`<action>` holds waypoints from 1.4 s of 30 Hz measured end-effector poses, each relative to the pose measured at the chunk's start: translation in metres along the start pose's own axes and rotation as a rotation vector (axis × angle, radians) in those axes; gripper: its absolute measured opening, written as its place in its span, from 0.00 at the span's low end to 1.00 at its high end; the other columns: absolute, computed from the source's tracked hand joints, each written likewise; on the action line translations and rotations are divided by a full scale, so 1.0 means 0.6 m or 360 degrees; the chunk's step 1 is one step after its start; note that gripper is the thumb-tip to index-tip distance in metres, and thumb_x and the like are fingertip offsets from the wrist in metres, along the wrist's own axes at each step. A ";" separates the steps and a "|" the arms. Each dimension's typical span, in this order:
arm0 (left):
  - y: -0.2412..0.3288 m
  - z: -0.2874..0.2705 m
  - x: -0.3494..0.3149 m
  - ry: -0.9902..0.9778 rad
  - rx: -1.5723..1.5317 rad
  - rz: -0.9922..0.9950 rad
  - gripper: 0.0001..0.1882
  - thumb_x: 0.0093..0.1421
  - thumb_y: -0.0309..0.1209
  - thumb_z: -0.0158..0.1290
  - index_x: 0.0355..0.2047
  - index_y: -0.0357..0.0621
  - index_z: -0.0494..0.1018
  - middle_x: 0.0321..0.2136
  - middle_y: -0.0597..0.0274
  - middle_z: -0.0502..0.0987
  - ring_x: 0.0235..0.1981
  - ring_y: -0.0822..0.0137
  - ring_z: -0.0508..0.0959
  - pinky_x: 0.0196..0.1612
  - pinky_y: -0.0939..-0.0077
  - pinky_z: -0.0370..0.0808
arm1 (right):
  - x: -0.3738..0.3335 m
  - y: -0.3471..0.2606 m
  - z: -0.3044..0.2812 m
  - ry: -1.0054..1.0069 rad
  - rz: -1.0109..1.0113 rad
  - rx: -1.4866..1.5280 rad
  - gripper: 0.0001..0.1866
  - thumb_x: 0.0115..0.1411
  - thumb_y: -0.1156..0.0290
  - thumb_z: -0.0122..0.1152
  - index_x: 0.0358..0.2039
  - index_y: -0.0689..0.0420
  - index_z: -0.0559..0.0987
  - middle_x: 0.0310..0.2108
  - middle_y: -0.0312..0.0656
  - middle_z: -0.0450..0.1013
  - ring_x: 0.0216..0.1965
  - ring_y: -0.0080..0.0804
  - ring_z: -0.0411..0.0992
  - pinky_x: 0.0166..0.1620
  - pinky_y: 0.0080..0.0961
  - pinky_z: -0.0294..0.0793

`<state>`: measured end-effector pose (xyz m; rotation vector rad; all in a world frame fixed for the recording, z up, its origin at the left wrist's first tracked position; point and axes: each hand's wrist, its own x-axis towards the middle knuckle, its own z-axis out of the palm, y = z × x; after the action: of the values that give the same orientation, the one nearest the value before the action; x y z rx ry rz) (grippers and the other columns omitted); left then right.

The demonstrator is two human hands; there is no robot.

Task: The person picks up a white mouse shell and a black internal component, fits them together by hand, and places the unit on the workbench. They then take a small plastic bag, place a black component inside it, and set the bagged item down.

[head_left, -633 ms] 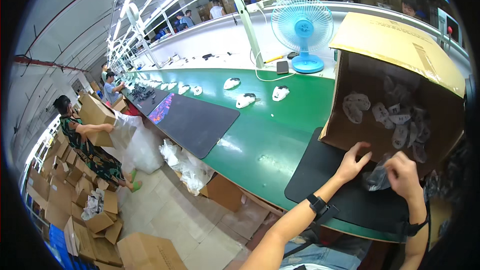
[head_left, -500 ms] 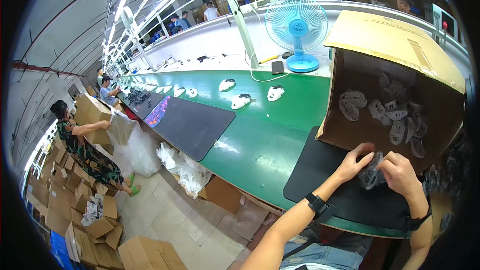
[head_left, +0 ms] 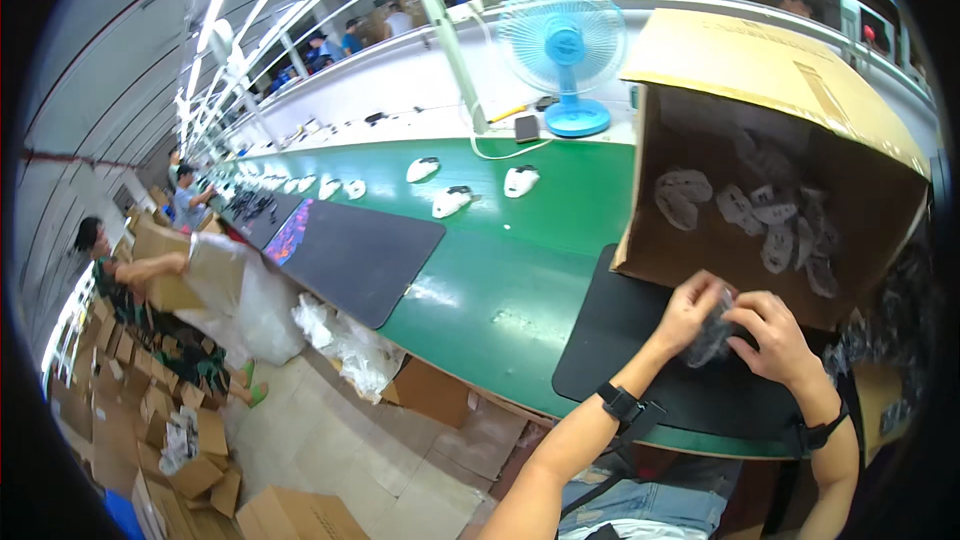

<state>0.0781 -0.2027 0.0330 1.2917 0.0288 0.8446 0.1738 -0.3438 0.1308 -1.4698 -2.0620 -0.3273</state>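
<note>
A small clear plastic bag point(head_left: 711, 342) with something dark in it hangs between my hands, above a black mat point(head_left: 612, 335). My left hand point(head_left: 690, 312) is closed, pinching the bag's upper edge with its fingertips. On the other side of the opening, my right hand point(head_left: 776, 338) grips the bag too, thumb and fingers bent. What lies inside is too blurred to name. Just beyond my hands, a large cardboard box point(head_left: 780, 60) lies on its side with its mouth toward me. Several bagged white pieces point(head_left: 683, 198) rest within it.
A green work surface point(head_left: 500, 290) runs away to the left, carrying several white-and-black shells point(head_left: 452, 202) and another dark mat point(head_left: 365, 250). A blue fan point(head_left: 565, 45) stands behind. At left, a person handles a big plastic-lined carton point(head_left: 215, 270); cartons point(head_left: 300, 515) crowd the floor.
My hands have come closer together at the bag's top edge, and the left fingers now pinch it. The whole view has shifted slightly. The person at left has moved the carton a little.
</note>
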 end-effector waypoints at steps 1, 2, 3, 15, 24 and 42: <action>0.002 0.005 0.002 0.0142 -0.0077 0.0004 0.10 0.65 0.34 0.44 0.36 0.40 0.69 0.34 0.60 0.76 0.36 0.73 0.72 0.43 0.77 0.69 | -0.015 0.011 -0.007 -0.0026 0.0074 -0.0005 0.23 0.37 0.76 0.69 0.38 0.56 0.74 0.40 0.44 0.68 0.43 0.45 0.69 0.45 0.35 0.69; 0.001 -0.002 0.002 0.0316 -0.0054 -0.0033 0.11 0.65 0.36 0.44 0.36 0.41 0.68 0.34 0.59 0.76 0.35 0.71 0.73 0.42 0.76 0.70 | -0.020 0.016 -0.013 0.0127 0.0143 -0.0005 0.21 0.39 0.76 0.68 0.37 0.58 0.74 0.40 0.45 0.69 0.42 0.45 0.69 0.45 0.34 0.70; 0.010 -0.004 0.005 0.0478 -0.0137 -0.0113 0.12 0.66 0.39 0.45 0.34 0.43 0.68 0.33 0.60 0.75 0.33 0.69 0.74 0.40 0.75 0.71 | -0.026 0.025 -0.024 0.0227 0.0283 0.0063 0.19 0.43 0.76 0.66 0.38 0.59 0.74 0.40 0.47 0.69 0.43 0.46 0.70 0.45 0.34 0.71; 0.048 -0.006 0.011 0.0501 -0.0669 -0.0089 0.10 0.68 0.37 0.39 0.36 0.45 0.65 0.25 0.59 0.72 0.29 0.65 0.73 0.40 0.70 0.71 | -0.249 0.104 -0.161 -0.0295 0.1241 -0.0486 0.25 0.42 0.62 0.69 0.42 0.55 0.75 0.44 0.49 0.70 0.48 0.47 0.68 0.50 0.38 0.69; 0.030 -0.058 0.001 0.0240 -0.1294 -0.0197 0.10 0.66 0.36 0.34 0.33 0.49 0.65 0.16 0.70 0.59 0.19 0.73 0.61 0.30 0.75 0.61 | -0.267 0.102 -0.102 -0.0298 0.1123 -0.0959 0.16 0.45 0.69 0.64 0.38 0.52 0.77 0.47 0.44 0.69 0.50 0.48 0.65 0.46 0.40 0.73; 0.035 -0.021 -0.010 -0.0095 -0.1103 -0.0386 0.13 0.64 0.43 0.45 0.36 0.47 0.66 0.15 0.73 0.56 0.15 0.79 0.59 0.19 0.86 0.58 | -0.201 0.068 -0.093 0.0250 0.1053 -0.0273 0.12 0.43 0.83 0.53 0.33 0.62 0.72 0.32 0.50 0.70 0.36 0.48 0.70 0.41 0.33 0.68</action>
<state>0.0570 -0.1952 0.0443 0.6417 -0.1417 0.5325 0.2559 -0.4517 0.1000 -2.0521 -1.3494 -0.3375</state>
